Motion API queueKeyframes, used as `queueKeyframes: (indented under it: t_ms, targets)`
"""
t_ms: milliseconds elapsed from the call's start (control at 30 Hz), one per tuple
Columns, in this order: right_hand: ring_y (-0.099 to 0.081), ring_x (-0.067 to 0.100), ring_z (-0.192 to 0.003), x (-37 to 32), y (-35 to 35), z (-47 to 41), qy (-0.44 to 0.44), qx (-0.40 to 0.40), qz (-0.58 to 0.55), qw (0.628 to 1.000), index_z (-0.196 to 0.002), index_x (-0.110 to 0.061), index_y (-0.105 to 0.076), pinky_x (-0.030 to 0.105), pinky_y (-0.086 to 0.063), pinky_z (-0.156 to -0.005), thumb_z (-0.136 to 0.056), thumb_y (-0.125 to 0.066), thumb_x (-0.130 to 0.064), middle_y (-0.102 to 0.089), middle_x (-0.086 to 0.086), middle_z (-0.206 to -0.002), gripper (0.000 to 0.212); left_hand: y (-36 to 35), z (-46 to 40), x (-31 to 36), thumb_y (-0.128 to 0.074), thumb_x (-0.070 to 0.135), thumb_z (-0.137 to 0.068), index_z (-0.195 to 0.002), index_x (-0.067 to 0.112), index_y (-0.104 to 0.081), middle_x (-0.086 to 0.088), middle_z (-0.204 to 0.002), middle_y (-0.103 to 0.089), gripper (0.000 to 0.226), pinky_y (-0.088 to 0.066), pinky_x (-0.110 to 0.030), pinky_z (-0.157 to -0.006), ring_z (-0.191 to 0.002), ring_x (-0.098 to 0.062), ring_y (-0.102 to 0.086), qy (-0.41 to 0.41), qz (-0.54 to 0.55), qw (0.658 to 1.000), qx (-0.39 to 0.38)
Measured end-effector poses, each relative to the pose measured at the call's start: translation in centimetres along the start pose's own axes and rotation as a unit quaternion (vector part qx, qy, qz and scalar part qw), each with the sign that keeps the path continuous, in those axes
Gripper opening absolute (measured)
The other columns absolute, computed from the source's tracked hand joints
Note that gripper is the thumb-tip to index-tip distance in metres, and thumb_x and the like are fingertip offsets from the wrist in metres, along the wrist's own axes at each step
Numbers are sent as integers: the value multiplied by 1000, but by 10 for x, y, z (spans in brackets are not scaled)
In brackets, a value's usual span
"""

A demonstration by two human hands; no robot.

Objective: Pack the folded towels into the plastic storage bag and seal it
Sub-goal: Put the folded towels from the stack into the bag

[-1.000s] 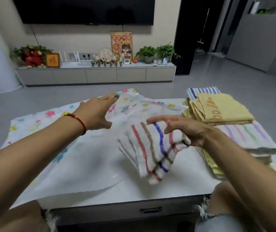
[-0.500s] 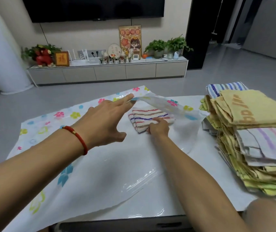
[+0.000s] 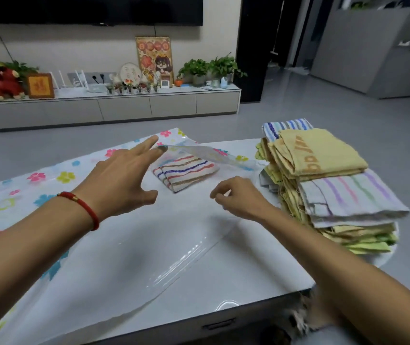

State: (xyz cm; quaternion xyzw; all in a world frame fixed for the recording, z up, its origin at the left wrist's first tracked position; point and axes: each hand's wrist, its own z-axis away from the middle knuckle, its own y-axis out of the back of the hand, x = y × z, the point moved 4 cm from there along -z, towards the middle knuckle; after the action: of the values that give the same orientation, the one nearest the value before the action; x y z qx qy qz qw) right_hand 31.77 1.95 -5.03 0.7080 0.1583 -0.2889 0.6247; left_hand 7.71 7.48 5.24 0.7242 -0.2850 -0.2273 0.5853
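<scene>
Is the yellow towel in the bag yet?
No, the yellow towel lies on top of the pile, outside the bag.

The only legible lettering is on the yellow towel [image 3: 323, 155] topping the stack at the right: orange woven letters reading "bb", followed by slanted strokes, running along its fold. On the far cabinet [image 3: 124, 108], the wooden frame [image 3: 40, 85] at the left bears a single gold character, too blurred to read. The poster [image 3: 154, 58] shows characters in red circles, also illegible, as is the writing on the round plaque [image 3: 130, 73].
</scene>
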Motion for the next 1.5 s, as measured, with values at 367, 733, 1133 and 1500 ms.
queueKeyframes:
  t_ms: [367, 733, 1133, 1500]
  targets:
    - [-41, 44, -135, 143, 197, 15, -337, 162, 214, 902, -139, -20, -57, 50, -31, -113, -99, -48, -25, -53, 23, -143, 41, -2, -4, 8, -81, 36, -74, -152, 31, -26, -2, -163, -17, 95, -49, -54, -98, -132, -36, -44, 51, 32, 998, -4]
    - [-59, 36, -120, 106, 217, 10, -242, 146, -47, 958, -138, -26, -58, 41, -53, -94, -88, -71, -8, -58, 14, -139, 55, 0, -10, -3, -80, 39, -73, -151, 38, -18, 2, -164, -13, 100, -44, -62, -99, -134, -39, -38, 83, 16, 996, -27]
    - [-73, 26, -107, -30, 82, 74, -100, -279, -429, 853, -132, -20, -71, 38, -63, -86, -88, -46, 10, -71, 12, -132, 58, 25, -15, -8, -78, 30, -74, -154, 30, -12, 10, -164, -5, 104, -39, -61, -103, -136, -35, -34, 65, 25, 997, -45]
    - [-66, 28, -90, -111, -162, -40, -158, -103, -485, 854, -137, -17, -62, 26, -63, -63, -96, -57, -2, -64, 12, -114, 44, 38, -8, -13, -79, 25, -74, -155, 30, -10, 7, -164, -11, 106, -38, -43, -110, -139, -29, -35, 29, 33, 997, -57]
